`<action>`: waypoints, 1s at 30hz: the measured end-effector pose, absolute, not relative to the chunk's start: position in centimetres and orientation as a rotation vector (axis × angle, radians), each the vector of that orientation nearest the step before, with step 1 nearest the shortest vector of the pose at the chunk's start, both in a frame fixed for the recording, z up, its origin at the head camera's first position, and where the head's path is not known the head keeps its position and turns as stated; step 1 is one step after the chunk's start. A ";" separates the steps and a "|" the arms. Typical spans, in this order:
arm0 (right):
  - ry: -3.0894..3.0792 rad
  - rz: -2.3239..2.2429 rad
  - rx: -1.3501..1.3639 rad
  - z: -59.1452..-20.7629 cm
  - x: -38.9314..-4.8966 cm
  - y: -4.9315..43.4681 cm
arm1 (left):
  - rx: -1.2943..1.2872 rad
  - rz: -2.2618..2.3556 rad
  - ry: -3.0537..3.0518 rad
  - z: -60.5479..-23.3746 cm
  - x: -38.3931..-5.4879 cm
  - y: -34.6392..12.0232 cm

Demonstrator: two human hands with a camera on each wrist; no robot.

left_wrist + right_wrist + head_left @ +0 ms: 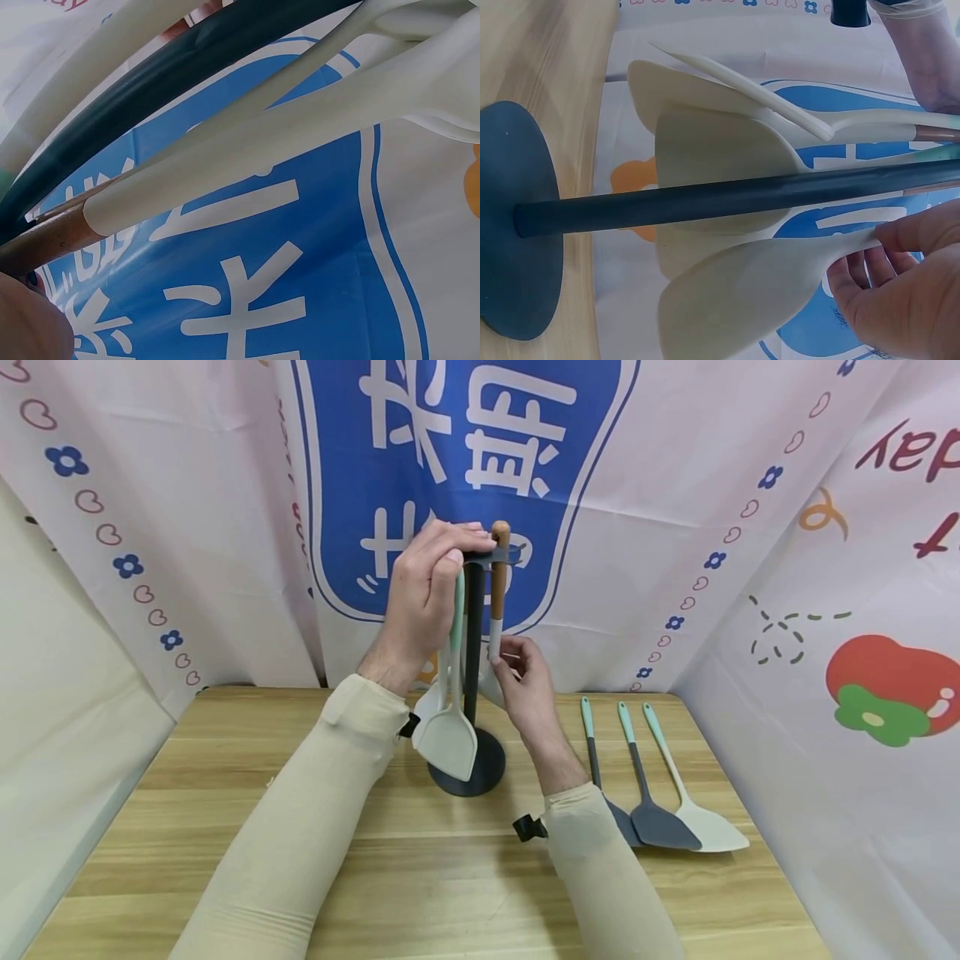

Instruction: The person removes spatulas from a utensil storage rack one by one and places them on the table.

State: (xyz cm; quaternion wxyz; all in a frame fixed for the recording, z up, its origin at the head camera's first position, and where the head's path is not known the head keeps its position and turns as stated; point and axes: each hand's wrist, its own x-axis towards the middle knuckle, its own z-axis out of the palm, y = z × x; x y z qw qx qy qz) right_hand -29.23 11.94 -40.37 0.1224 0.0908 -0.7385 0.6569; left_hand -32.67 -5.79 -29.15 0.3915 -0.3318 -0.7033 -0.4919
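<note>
A black utensil stand stands upright on the table, its round base visible in the right wrist view. My left hand grips the stand's top, fingers laid over the hook ring and thumb at the front. By its neck, my right hand pinches a white spatula with a wooden handle. That handle's upper end stands at the ring's right side. Several other white utensils hang around the pole, among them a mint-handled turner at the front left. My left hand hides their upper ends.
On the table's right side lie two dark grey turners and a cream one, all with mint handles. The wooden table ends at a printed cloth backdrop close behind the stand.
</note>
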 end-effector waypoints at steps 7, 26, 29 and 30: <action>-2.137 1.930 0.222 -40.1 -29.4 12.2 | -0.849 -1.260 -1.784 -29.1 -32.6 -5.8; -2.068 1.978 0.240 -40.7 -28.9 12.8 | -0.850 -1.255 -1.781 -29.2 -32.7 -5.8; -2.065 1.966 0.240 -40.9 -28.9 12.9 | -0.847 -1.255 -1.783 -29.2 -32.6 -5.8; -2.067 1.961 0.240 -40.9 -28.8 13.0 | -0.846 -1.255 -1.785 -29.2 -32.6 -5.8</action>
